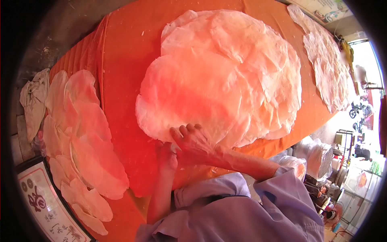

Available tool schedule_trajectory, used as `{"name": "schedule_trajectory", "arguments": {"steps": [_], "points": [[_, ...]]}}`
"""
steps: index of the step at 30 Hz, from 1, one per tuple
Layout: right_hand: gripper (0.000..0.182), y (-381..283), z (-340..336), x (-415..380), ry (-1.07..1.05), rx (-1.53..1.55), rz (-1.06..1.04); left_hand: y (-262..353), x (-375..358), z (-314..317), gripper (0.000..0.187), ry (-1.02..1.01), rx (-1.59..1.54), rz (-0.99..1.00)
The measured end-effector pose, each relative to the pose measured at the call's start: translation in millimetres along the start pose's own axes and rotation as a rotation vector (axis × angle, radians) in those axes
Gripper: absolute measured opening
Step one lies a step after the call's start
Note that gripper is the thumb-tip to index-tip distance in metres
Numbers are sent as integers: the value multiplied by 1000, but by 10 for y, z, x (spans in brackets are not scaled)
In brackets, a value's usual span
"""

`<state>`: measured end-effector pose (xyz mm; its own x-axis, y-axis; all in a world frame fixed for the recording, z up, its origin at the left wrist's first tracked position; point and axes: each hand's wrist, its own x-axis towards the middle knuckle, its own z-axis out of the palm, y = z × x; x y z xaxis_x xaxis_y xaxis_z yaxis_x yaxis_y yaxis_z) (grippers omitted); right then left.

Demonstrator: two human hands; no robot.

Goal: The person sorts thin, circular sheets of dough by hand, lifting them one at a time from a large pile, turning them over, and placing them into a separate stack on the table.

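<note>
A broad pile of thin, pale, wrinkled round sheets lies on the orange cloth. At its lower left edge, my right hand rests with curled fingers on the top sheet, its thumb tucked below. My left hand is right beside it, just under the edge, with fingers pinched together at the sheet's rim. The left fingertips are partly hidden behind the right hand. The top sheet lies fairly flat, while those to the right are creased and overlapping.
More thin sheets overlap on the left and at the upper right. A crumpled pale cloth lies at the far left, above a framed board with writing. Plastic-wrapped items and a metal rack stand at the right.
</note>
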<state>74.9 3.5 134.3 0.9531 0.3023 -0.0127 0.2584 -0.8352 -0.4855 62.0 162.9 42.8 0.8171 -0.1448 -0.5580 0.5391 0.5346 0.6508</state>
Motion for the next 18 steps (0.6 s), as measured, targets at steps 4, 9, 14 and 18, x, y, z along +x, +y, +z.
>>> {"name": "schedule_trajectory", "arguments": {"steps": [4,9,14,18], "points": [[27,203,-17,52,-11,-80,70,3,-30,-8,15,73,17,-39],[9,768,-1435,524,269,-204,142,143,-275,-410,6,-145,27,102],[12,961,-3034,906,772,-464,-118,112,-374,-676,8,171,153,127],[13,566,-3187,816,774,-660,-202,185,-434,-656,18,79,-102,-8]]}}
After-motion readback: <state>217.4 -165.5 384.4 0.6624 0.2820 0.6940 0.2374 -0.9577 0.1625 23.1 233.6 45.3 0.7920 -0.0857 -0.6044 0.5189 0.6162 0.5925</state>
